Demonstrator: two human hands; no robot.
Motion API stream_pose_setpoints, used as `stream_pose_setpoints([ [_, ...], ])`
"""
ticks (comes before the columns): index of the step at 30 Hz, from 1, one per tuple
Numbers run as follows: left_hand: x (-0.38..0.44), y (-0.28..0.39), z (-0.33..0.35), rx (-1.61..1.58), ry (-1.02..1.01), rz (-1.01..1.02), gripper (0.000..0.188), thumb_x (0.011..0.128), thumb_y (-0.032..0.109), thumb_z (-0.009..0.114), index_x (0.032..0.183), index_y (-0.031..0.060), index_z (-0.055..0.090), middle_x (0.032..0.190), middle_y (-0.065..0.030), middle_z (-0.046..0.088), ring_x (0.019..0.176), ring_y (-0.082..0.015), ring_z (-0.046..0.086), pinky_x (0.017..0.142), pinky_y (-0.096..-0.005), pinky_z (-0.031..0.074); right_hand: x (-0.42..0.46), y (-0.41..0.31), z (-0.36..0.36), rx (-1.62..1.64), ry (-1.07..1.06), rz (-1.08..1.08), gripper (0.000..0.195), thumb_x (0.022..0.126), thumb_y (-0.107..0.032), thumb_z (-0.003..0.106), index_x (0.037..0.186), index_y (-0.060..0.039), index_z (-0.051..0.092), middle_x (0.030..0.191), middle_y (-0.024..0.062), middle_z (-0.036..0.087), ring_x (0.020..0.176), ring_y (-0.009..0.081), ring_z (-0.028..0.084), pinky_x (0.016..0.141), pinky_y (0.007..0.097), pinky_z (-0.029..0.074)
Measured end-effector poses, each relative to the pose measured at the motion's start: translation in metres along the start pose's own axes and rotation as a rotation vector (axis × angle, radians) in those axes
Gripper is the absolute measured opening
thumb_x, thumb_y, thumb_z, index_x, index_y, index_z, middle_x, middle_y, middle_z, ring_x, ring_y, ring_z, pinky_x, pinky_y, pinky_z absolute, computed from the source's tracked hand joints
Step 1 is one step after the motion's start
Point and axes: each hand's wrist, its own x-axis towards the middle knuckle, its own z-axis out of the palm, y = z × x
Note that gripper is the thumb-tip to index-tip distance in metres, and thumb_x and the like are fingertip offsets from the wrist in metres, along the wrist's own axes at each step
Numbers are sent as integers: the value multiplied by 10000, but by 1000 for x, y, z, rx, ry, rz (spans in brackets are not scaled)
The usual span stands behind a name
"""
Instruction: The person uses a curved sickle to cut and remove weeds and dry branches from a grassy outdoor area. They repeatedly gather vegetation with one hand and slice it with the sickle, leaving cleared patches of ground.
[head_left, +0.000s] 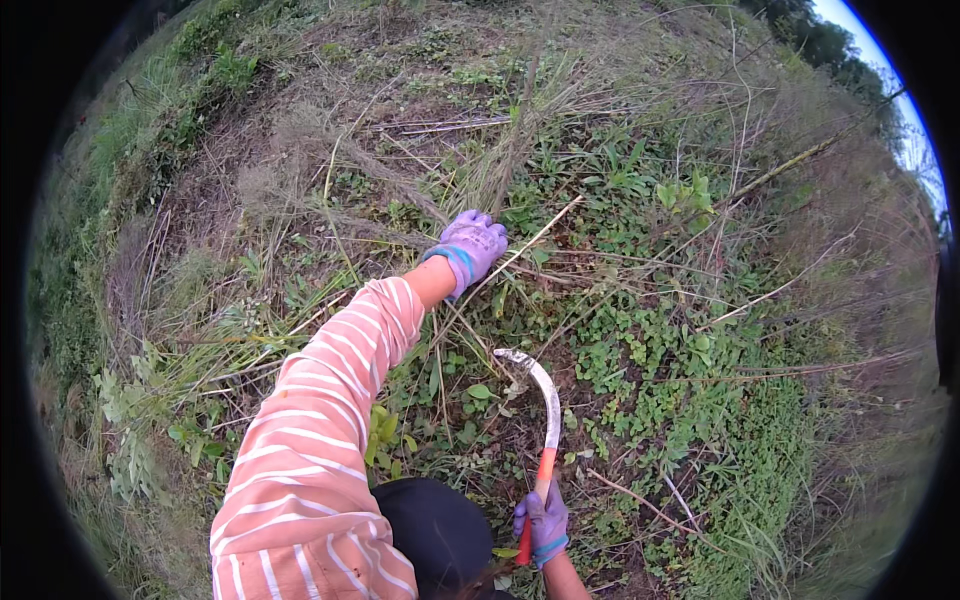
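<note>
My left hand (470, 244), in a purple work glove with a teal cuff, reaches out over the weeds. Its fingers are closed around a bunch of long dry grass stalks (504, 169) that fan out beyond it. Lower down, my right hand (546, 517), gloved alike, grips the handle of a sickle (553, 412). The curved metal blade is dirty and points up and to the left, its tip low among stems below my left hand. The handle is orange and red with a bare middle part.
Low green leafy weeds (637, 345) cover the ground at right. A long woody stem (795, 159) slants in at upper right, and a thin dry stick (547, 229) lies beside my left hand. Cut-looking stalks (450, 126) lie farther off. My dark-clad knee (435, 525) is near the bottom.
</note>
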Motion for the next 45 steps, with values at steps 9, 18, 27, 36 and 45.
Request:
stream_pose_setpoints([
  [9,-16,-10,-10,-4,-135,-221,285,892,189,489,1141,167,627,1184,-44,608,1176,-220,532,1038,-435,343,212,-142,18,97,123,-201,242,974,-216,505,1189,-145,422,661,51,527,454,156,512,387,286,456],
  [18,62,27,22,257,296,176,542,924,237,370,1461,212,308,1523,-27,315,1438,-232,203,1168,-483,74,217,-141,90,-96,63,-109,492,956,-134,439,1415,-167,263,645,54,508,438,145,488,377,278,425],
  [27,102,11,14,161,-248,-90,621,923,293,447,1488,107,265,1562,-79,237,1463,-258,140,1167,-502,73,195,-118,70,-56,28,-127,634,972,-233,499,1504,-250,155,713,47,549,487,117,500,420,260,453],
  [36,97,7,14,212,-217,4,423,898,259,503,1303,143,534,1424,-59,455,1418,-253,253,1162,-512,86,177,-126,63,-265,96,-60,607,963,-220,506,1494,-282,217,661,47,528,447,125,486,388,268,435],
  [45,12,61,8,201,-166,354,142,833,219,590,801,179,723,802,-23,715,851,-230,686,1115,-526,212,35,-52,46,-73,4,-17,658,961,-236,518,1507,-251,151,688,32,519,476,106,480,417,250,433],
])
